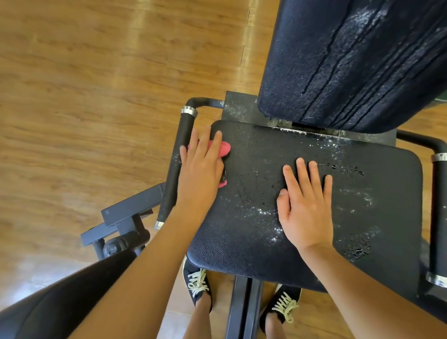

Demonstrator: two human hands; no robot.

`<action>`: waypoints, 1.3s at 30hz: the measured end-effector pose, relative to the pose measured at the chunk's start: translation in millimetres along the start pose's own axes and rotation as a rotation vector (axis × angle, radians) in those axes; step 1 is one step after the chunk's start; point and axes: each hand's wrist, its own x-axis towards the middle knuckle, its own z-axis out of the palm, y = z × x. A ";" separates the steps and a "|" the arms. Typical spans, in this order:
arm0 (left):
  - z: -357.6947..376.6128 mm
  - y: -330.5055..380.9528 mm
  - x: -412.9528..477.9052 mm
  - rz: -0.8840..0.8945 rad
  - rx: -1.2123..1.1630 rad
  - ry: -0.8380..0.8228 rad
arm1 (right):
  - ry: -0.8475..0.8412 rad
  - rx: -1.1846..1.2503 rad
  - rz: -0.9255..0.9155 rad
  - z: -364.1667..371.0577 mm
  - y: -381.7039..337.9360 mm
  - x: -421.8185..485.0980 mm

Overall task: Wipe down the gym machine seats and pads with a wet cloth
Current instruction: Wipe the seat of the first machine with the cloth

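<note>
Pressing the cloth (226, 148) at the seat's (238, 244) left edge, the flat left hand (200, 167) faces speckles (265, 212) spreading right, around the flat, empty right hand (305, 207).

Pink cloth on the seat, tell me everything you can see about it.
The pink cloth is a soft-looking rag, bunched and mostly hidden beneath the left hand, which presses it down with straight fingers. Bits show past the fingertips and beside the palm. It lies at the left edge of the black padded seat, near the handle.
</note>
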 end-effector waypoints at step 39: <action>5.0 -10.9 -48.0 0.001 -0.028 -0.036 | 0.012 0.023 -0.005 -1.2 -0.6 0.1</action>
